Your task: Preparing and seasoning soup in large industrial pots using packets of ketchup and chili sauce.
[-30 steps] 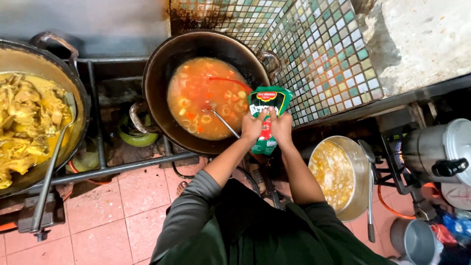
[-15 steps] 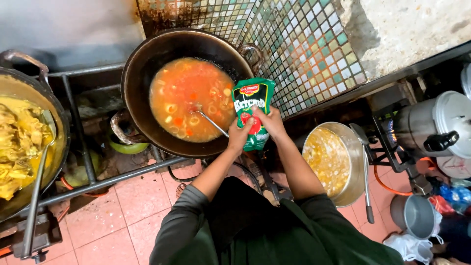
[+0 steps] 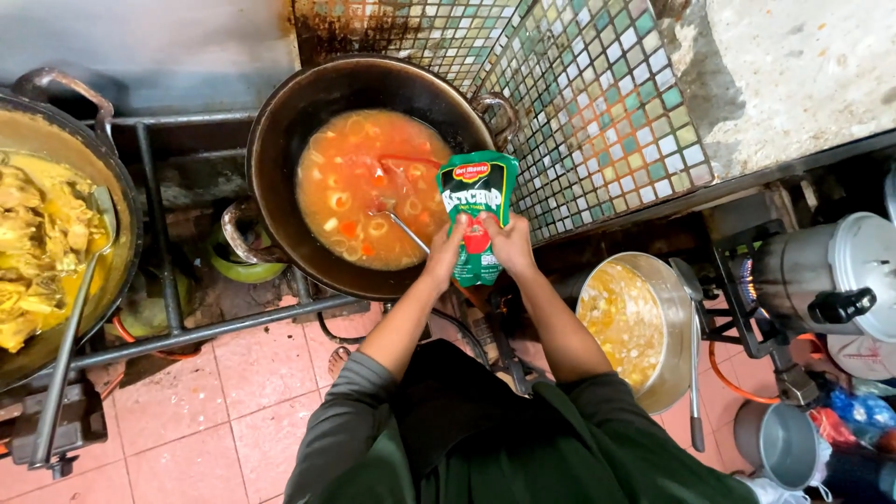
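So we've got the green plastic sauce pouch with the red tomato picture [image 3: 478, 217] held upright in both hands, right at the near rim of the big dark round wok [image 3: 373, 173] full of orange-red soup. Its long axis runs straight away from us, top end pointing out over the soup. Our left hand [image 3: 446, 254] grips the lower left edge and our right hand [image 3: 510, 245] the lower right edge, fingers curled and pressed into the pouch from both sides, so it sits squarely between the two hands, neither one closer. A thin metal ladle handle [image 3: 409, 231] leans out of the soup, just beside our left fingers. A steel pot of yellow stew [image 3: 627, 322] sits lower, off to the right.
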